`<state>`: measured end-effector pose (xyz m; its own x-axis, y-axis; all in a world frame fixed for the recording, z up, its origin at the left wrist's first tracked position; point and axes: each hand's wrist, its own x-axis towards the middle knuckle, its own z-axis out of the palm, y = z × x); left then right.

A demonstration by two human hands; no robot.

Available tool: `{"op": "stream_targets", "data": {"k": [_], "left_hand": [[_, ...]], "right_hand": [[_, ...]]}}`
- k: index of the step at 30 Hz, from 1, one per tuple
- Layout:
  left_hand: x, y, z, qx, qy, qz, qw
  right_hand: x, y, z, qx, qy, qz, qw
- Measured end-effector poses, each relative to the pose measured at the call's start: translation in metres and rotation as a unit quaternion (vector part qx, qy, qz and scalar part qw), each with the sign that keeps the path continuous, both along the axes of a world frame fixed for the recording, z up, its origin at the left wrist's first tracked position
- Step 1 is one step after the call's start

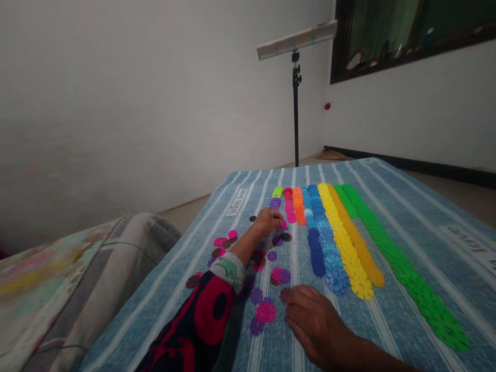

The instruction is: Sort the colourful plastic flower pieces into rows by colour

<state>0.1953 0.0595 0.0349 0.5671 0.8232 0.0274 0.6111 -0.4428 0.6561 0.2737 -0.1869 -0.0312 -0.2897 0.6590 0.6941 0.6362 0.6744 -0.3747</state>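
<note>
Pink disc sits at the fingertips of the left hand, just beside the near end of the pink row. Left fingers are bunched narrow and appear to pinch it, likely because the piece is thin. Right hand: fingers curled, little gap, a dark brown disc at the tips; cannot tell whether gripped or merely touched. Between the arms, pink and purple pieces lie loose, probably spread for easy single picking. Rightward, the blue row, yellow row and green row overlap lengthwise, presumably keeping colours apart. All rest on striped cloth
</note>
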Motion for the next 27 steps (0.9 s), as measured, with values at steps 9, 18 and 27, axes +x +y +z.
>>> {"op": "stream_targets", "data": {"k": [9,18,27], "left_hand": [[0.036,0.01,-0.014,0.049,0.024,0.016,0.998],[0.031,0.01,-0.021,0.078,0.013,0.028,0.996],[-0.051,0.011,0.008,0.107,0.167,0.107,0.974]], "right_hand": [[-0.001,0.003,0.0,0.009,0.012,0.004,1.0],[-0.001,0.002,-0.001,0.008,0.006,-0.001,1.0],[-0.001,0.0,0.0,0.006,0.005,-0.005,1.0]]}}
